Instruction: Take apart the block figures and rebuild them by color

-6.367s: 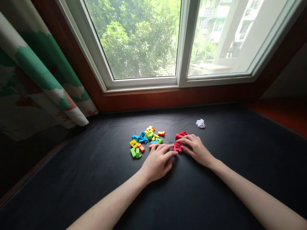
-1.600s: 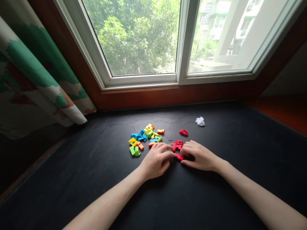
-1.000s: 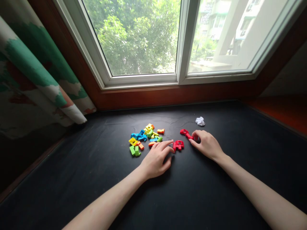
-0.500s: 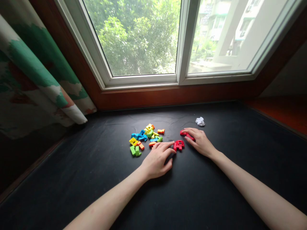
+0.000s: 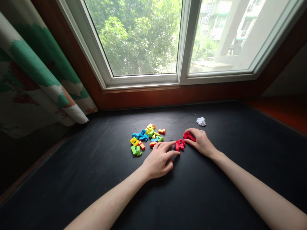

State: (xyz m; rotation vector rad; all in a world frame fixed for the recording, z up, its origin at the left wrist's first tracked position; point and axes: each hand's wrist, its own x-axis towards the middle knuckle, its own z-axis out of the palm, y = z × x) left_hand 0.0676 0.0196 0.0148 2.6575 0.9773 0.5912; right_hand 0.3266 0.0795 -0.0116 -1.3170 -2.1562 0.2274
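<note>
My left hand [image 5: 160,158] lies low over the black surface with its fingers apart. Its fingertips reach the left edge of a small cluster of red plastic toy blocks [image 5: 180,145]. Further right, my right hand [image 5: 200,140] curves its thumb and fingers round a second group of red blocks [image 5: 189,137], pressing them in from the right. A narrow gap separates the two red groups. Beyond my left hand is a loose pile with blue blocks [image 5: 143,137], green blocks [image 5: 136,150] and a yellow block [image 5: 134,141]; part of an orange block [image 5: 153,144] is hidden by my fingers.
A crumpled white wad [image 5: 200,121] rests behind my right hand. At the back the black tabletop [image 5: 96,166] meets a wooden sill [image 5: 144,98] under a window. A patterned curtain [image 5: 52,83] hangs over the left back corner.
My right hand has closed more round its red blocks, bunching them together. My left hand's fingers have spread and stretched slightly right, against the red cluster, which has shifted a little.
</note>
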